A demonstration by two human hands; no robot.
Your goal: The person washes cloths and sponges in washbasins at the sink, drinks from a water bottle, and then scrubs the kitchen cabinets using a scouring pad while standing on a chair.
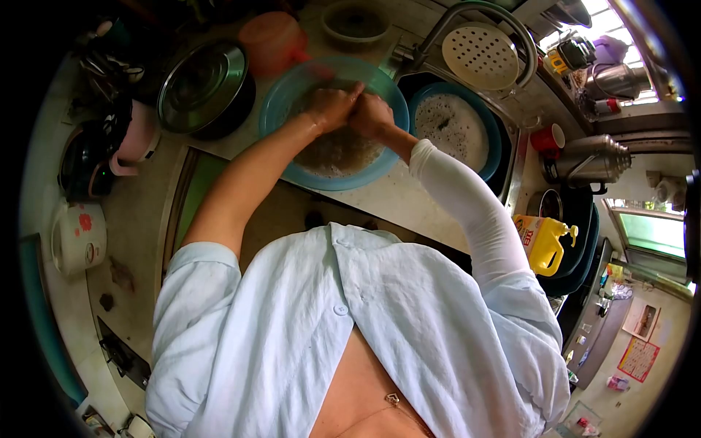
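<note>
Both my hands meet over a light-blue basin (332, 181) of cloudy brownish water on the counter. My left hand (332, 106) is closed, with its fingers bent toward the other hand. Pressed against it, my right hand (371, 115) is closed too, below a white sleeve (464, 197) that covers the forearm. Whatever lies between the hands is hidden by the fingers. To the right, a darker blue basin (492, 146) in the sink holds foamy water (454, 120) with dark specks.
A lidded pot (204, 86) and a pink plastic container (270, 44) stand left of the light-blue basin. A curved faucet (434, 35) and white strainer (480, 57) are above the sink. Farther right are a red cup (546, 137), metal kettle (593, 158) and yellow bottle (539, 241).
</note>
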